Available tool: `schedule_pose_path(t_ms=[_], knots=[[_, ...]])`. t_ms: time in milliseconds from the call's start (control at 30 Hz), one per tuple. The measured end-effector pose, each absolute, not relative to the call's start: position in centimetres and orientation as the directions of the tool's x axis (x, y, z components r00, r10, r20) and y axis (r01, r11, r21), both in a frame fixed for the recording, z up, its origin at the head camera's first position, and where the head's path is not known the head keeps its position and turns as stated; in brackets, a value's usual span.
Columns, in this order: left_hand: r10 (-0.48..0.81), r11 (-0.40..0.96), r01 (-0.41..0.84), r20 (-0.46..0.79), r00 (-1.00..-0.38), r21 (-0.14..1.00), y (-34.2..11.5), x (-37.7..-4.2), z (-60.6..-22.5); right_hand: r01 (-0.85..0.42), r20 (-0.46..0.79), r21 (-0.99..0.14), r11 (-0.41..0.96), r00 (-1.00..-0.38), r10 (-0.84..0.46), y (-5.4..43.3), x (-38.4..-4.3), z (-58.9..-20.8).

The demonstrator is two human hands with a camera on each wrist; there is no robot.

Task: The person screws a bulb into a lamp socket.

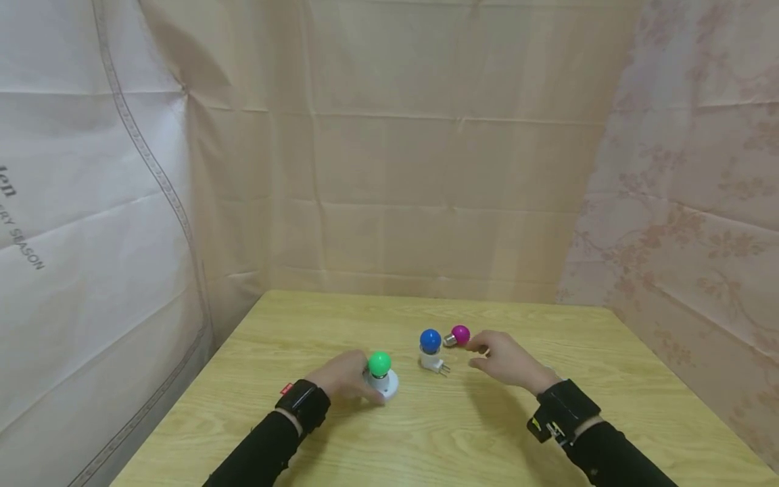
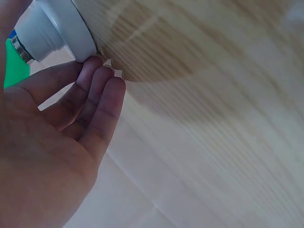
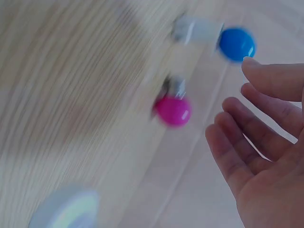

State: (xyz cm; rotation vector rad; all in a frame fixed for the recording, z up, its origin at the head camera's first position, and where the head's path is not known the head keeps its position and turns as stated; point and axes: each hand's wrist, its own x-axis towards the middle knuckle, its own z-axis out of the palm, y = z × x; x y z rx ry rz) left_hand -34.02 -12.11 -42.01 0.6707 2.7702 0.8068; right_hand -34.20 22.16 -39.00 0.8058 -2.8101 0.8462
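On the table's left half, my left hand (image 1: pixel 348 376) grips a round white lamp holder (image 1: pixel 387 385) by its base, thumb at the near side. A green bulb (image 1: pixel 380 364) sits upright in that holder. In the left wrist view, the fingertips lie at the rim of the white base (image 2: pixel 78 35). My right hand (image 1: pixel 508 360) hovers with relaxed, slightly bent fingers beside a magenta bulb (image 1: pixel 460 334), holding nothing. That bulb lies on its side, its metal screw cap (image 3: pixel 176 87) bare. To its left, a blue bulb (image 1: pixel 430 341) sits in a white plug-in socket (image 1: pixel 431 360) with metal prongs.
The pale wood-grain table (image 1: pixel 426 439) runs back to a beige cloth backdrop (image 1: pixel 389 169). White cloth (image 1: pixel 91 270) hangs at left, floral cloth (image 1: pixel 688 203) at right. A blurred white rounded object (image 3: pixel 66 209) shows low in the right wrist view.
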Motion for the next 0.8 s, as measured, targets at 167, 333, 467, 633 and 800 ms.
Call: schedule_pose_path(t_ms=[167, 333, 467, 633, 800], knots=[[0.414, 0.759, 0.325, -0.033, -0.909, 0.564, -12.9, -34.2, -41.9, -0.475, 0.205, -0.435, 0.765, -0.880, -0.429, 25.5, -34.7, -39.2], [0.364, 0.783, 0.294, -0.020, -0.931, 0.548, -13.6, -34.6, -42.2, -0.453, 0.175, -0.404, 0.795, -0.891, -0.419, 28.3, -34.6, -39.3], [0.319, 0.794, 0.254, -0.023, -0.947, 0.552, -14.3, -35.2, -42.6, -0.387, 0.099, -0.437, 0.812, -0.918, -0.385, 30.2, -34.4, -39.6], [0.268, 0.818, 0.217, -0.019, -0.963, 0.533, -14.7, -35.7, -42.6, -0.334, 0.016, -0.466, 0.819, -0.929, -0.370, 31.9, -34.4, -40.1], [0.216, 0.843, 0.184, -0.003, -0.976, 0.505, -14.7, -36.3, -42.8, -0.314, -0.037, -0.469, 0.825, -0.927, -0.374, 32.6, -34.4, -40.6]])
